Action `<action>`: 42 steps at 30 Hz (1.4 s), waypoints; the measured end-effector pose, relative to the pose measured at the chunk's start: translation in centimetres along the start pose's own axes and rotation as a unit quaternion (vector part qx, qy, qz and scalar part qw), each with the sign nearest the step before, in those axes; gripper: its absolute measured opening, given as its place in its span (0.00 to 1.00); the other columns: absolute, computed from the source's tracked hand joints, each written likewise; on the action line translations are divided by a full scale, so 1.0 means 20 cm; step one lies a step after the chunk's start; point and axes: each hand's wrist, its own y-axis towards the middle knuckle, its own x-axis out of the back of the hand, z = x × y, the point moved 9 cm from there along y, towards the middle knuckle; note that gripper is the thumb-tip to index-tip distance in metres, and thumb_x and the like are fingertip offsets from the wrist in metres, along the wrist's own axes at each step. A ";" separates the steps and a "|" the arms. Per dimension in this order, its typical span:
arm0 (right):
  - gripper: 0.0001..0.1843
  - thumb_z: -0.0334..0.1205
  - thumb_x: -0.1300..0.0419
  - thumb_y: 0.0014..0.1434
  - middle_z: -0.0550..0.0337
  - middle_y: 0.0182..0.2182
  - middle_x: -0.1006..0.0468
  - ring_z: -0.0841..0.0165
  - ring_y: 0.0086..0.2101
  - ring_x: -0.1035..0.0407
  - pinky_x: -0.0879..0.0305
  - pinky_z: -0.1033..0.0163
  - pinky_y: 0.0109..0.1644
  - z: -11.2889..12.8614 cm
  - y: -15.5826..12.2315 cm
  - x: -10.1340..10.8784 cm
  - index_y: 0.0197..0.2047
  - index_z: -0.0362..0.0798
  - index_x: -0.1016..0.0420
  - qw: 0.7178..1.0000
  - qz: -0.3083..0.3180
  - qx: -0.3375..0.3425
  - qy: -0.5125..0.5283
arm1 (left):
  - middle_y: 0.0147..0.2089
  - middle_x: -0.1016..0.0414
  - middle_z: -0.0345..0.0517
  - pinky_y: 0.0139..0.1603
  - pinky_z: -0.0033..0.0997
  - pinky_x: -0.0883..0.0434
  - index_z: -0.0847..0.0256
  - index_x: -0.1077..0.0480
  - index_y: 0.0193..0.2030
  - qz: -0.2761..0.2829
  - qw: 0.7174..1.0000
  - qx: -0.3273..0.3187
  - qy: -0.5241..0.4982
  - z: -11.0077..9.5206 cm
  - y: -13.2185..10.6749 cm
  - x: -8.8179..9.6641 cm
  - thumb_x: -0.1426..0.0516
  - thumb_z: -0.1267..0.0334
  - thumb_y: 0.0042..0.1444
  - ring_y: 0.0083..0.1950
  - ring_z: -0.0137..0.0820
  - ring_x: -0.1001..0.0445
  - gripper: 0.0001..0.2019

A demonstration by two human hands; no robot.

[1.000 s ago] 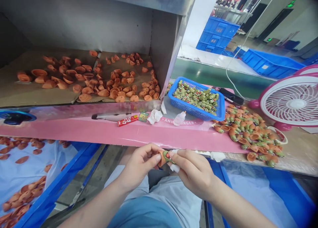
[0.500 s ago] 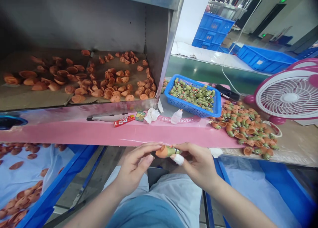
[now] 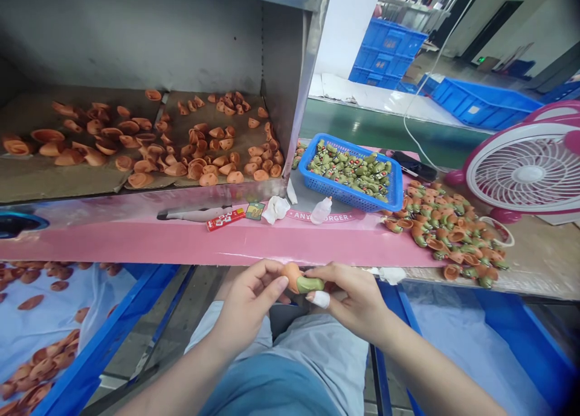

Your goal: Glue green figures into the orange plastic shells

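From my screen: L hand (image 3: 247, 304) has fingertips closed on an orange cone-shaped cap (image 3: 291, 276). R hand (image 3: 351, 298) pinches a green figure body (image 3: 312, 284) seated against the cap, w/ white tape (image 3: 320, 299) on one finger. Vs. last frame, the cap no longer lies out flat to the L, and the piece sits more upright. Hands are just past the front edge of the pink printed board (image 3: 226, 250), over the lap. On the board: blue plastic basket (image 3: 348, 201) of green figures (image 3: 351, 174). Toward the R end: loose orange-and-green pieces (image 3: 453, 240), then a pink-and-white fan (image 3: 528, 174). Orange cups (image 3: 199, 156) fill the grey metal shelf (image 3: 281, 83). Little room btwn hands and board edge; more below, over the lap.
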 end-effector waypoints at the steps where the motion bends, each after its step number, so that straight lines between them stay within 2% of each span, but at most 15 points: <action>1: 0.10 0.38 0.42 0.52 0.61 0.26 0.27 0.75 0.23 0.35 0.40 0.71 0.28 0.01 0.00 0.01 0.39 0.47 0.32 1.000 -0.003 0.008 -0.011 | 0.31 0.25 0.39 0.32 0.23 0.30 0.60 0.31 0.37 0.002 1.000 0.016 -0.012 0.01 0.00 0.00 0.45 0.66 0.51 0.32 0.26 0.28 0.06; 4: 0.08 0.36 0.42 0.51 0.62 0.24 0.27 0.76 0.22 0.36 0.40 0.71 0.26 0.01 0.00 0.01 0.37 0.47 0.32 1.000 -0.005 0.001 -0.024 | 0.38 0.24 0.41 0.37 0.25 0.30 0.58 0.34 0.45 0.013 0.998 0.045 -0.036 0.03 0.00 -0.02 0.43 0.68 0.49 0.39 0.29 0.27 0.14; 8: 0.07 0.34 0.42 0.50 0.65 0.21 0.29 0.77 0.20 0.38 0.42 0.72 0.24 -0.01 -0.01 0.01 0.35 0.46 0.32 0.999 -0.003 -0.034 -0.014 | 0.40 0.24 0.43 0.43 0.28 0.31 0.61 0.32 0.43 0.020 0.998 0.047 -0.029 0.03 0.00 -0.03 0.42 0.70 0.47 0.43 0.32 0.28 0.14; 12: 0.06 0.35 0.42 0.50 0.66 0.20 0.31 0.78 0.19 0.39 0.42 0.73 0.24 -0.03 -0.02 0.00 0.34 0.46 0.32 0.998 -0.004 -0.060 0.001 | 0.39 0.24 0.43 0.42 0.28 0.30 0.61 0.32 0.43 0.021 0.998 0.053 -0.021 0.03 -0.01 -0.04 0.41 0.69 0.46 0.41 0.31 0.27 0.14; 24: 0.05 0.35 0.43 0.51 0.65 0.22 0.30 0.78 0.20 0.39 0.41 0.74 0.23 -0.01 -0.03 0.00 0.33 0.47 0.32 0.997 -0.010 -0.078 0.017 | 0.36 0.25 0.42 0.38 0.26 0.31 0.61 0.32 0.42 0.022 0.998 0.054 -0.024 0.04 -0.02 -0.05 0.42 0.69 0.47 0.39 0.31 0.28 0.13; 36: 0.04 0.36 0.44 0.51 0.64 0.21 0.31 0.77 0.20 0.40 0.41 0.73 0.23 -0.03 -0.05 -0.01 0.33 0.46 0.32 0.995 -0.005 -0.099 0.024 | 0.35 0.27 0.43 0.35 0.26 0.32 0.63 0.33 0.43 0.055 0.995 0.072 -0.031 0.06 0.00 -0.08 0.43 0.68 0.48 0.37 0.29 0.31 0.13; 42: 0.04 0.37 0.43 0.50 0.65 0.20 0.31 0.78 0.19 0.41 0.42 0.73 0.23 -0.07 -0.04 -0.01 0.32 0.46 0.32 0.993 -0.007 -0.117 0.019 | 0.31 0.28 0.42 0.32 0.24 0.34 0.65 0.33 0.41 0.084 0.992 0.090 -0.038 0.06 0.03 -0.10 0.43 0.68 0.48 0.32 0.27 0.32 0.12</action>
